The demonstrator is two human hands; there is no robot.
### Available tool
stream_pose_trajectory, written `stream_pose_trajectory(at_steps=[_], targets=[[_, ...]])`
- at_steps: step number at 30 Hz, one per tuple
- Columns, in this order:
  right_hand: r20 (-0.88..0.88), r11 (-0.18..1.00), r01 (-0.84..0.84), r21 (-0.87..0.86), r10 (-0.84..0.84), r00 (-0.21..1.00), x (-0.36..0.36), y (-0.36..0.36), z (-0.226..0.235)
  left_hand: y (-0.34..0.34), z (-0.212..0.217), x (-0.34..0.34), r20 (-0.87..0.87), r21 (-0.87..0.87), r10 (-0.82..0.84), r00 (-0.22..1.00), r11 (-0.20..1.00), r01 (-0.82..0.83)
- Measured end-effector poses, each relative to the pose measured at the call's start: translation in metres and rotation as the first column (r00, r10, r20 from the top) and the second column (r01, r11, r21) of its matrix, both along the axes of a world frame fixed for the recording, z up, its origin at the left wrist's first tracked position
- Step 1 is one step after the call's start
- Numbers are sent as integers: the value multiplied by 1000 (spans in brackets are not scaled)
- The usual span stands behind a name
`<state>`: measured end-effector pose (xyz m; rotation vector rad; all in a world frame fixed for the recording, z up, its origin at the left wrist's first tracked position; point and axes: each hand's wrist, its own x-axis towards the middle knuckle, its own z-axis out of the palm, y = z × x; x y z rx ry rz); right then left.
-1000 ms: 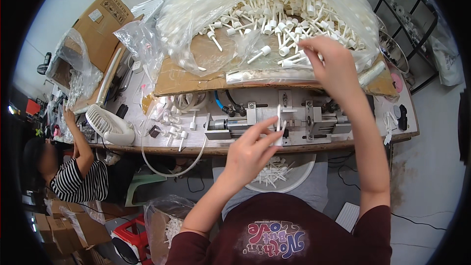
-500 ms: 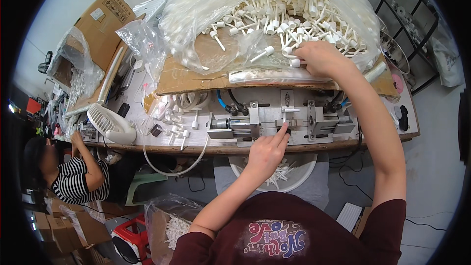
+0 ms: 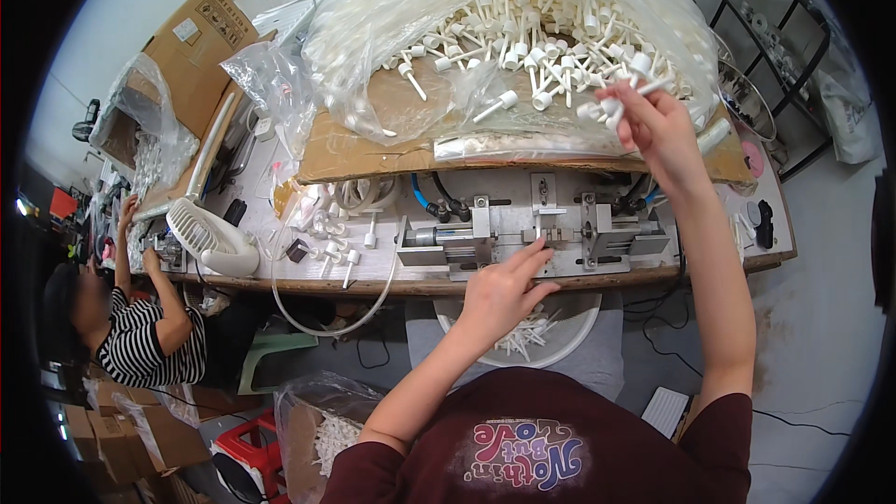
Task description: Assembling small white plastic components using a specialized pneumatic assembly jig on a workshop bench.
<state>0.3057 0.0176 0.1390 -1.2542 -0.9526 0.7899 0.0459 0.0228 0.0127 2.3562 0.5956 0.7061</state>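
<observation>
My right hand (image 3: 665, 135) is raised over the near right edge of a pile of white capped stems (image 3: 541, 51). Its fingers are closed on several white capped stems (image 3: 641, 65), whose caps and rods stick out past the fingertips. My left hand (image 3: 499, 299) reaches to the middle of a metal clamping fixture (image 3: 471, 229) at the table's front edge. Its fingertips touch the small centre block, beside a white piece (image 3: 549, 212) standing there. The thumb is spread away from the fingers, and I see nothing held in that hand.
Clear plastic sheeting (image 3: 373, 19) and cardboard (image 3: 345, 145) surround the pile. Left of the fixture lie loose capped stems (image 3: 351, 266), a looped hose (image 3: 278, 285) and a white fan (image 3: 213, 235). Below the table, a white basket (image 3: 583, 327) holds white pieces. Another person (image 3: 154, 336) works at far left.
My right hand has lifted off the pile's edge and moved right, now with several capped stems in its fingers. My left thumb has spread apart; its fingertips stay at the fixture.
</observation>
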Motion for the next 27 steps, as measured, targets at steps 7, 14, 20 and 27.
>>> stream_pose_trajectory(at_steps=[7,14,20,27], targets=[[-378,969,-246,16,234,896,-47,-47,-31,16,28,17,572,-750,230,788,536,388],[-534,979,-175,102,202,821,-62,-72,-57,25,39,-9,503,-837,57,862,282,469],[-386,999,50,-18,-53,921,-61,-84,-77,2,26,-9,316,-339,0,949,934,113],[-41,980,194,49,-193,980,-86,-94,-67,-9,-21,0,27,363,61,998,929,-66]])
